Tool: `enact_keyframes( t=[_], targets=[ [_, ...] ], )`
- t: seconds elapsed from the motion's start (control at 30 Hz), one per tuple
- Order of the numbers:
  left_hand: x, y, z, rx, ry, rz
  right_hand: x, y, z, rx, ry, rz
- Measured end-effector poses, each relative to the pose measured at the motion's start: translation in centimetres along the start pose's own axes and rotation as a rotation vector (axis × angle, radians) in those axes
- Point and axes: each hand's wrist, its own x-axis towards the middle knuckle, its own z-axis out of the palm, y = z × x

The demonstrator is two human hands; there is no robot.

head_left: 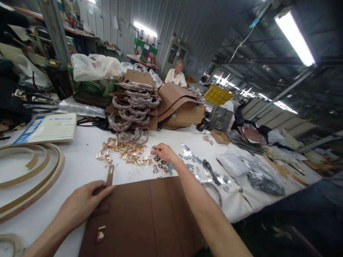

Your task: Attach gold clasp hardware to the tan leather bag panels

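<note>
A flat brown leather panel [150,217] lies on the white table [80,167] right in front of me. My left hand [83,201] rests on its left edge, fingers flat, beside a brown strap tab [109,175] with a gold fitting. A gold clasp [100,233] sits on the panel lower down. My right hand [164,151] reaches forward, fingers curled down over the pile of small gold metal fittings [125,151] and the dark silver plates [163,166]. What its fingertips hold is hidden.
Stacked brown panels with plastic-wrapped handles [134,103] stand behind the fittings. Coils of tan edging strip [29,175] lie at the left, a white booklet [48,128] beyond. Plastic bags of parts [252,171] sit to the right. Another person [177,76] sits far back.
</note>
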Motion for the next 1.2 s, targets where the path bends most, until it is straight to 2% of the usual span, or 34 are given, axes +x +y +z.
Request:
enact_keyframes(
  t=[0.1,0.27,0.37,0.43,0.5,0.6,0.67,0.77,0.87,0.93,1.03,1.2],
  targets=[
    [-0.3,0.8,-0.6,0.062,-0.077,-0.023,0.2,-0.3,0.6,-0.039,-0.075,-0.023],
    [-0.2,1.2,-1.1,0.033,-0.103,-0.028,-0.2,-0.9,0.3,-0.064,-0.077,-0.036],
    [-0.2,1.1,-1.1,-0.004,-0.109,-0.048,-1.7,-2.6,0.0,-0.028,-0.005,-0.054],
    [-0.3,1.2,-1.1,-0.016,-0.106,-0.059,-3.6,-4.3,0.5,0.098,0.055,-0.053],
    [-0.4,1.4,-1.1,-0.02,-0.103,-0.056,-5.9,-6.4,1.6,0.269,0.089,-0.026],
    [-0.6,1.5,-1.2,-0.015,-0.098,-0.044,-9.7,-9.4,4.1,0.446,0.03,0.033],
    [-0.6,1.3,-1.2,-0.034,-0.094,-0.052,-12.0,-11.0,6.1,0.485,-0.027,0.063],
    [-0.5,0.9,-1.1,-0.097,-0.099,-0.076,-14.3,-12.2,9.0,0.517,-0.035,0.1],
    [-0.3,0.5,-0.9,-0.13,-0.113,-0.09,-15.2,-12.3,11.1,0.569,-0.022,0.122],
    [-0.3,0.3,-0.9,-0.132,-0.108,-0.093,-15.2,-12.0,11.9,0.555,-0.009,0.071],
    [-0.3,0.4,-0.9,-0.132,-0.093,-0.112,-14.9,-12.0,12.3,0.525,-0.001,-0.002],
    [-0.3,0.4,-1.1,-0.165,-0.098,-0.128,-14.7,-12.4,12.7,0.522,-0.017,0.041]
  ],
)
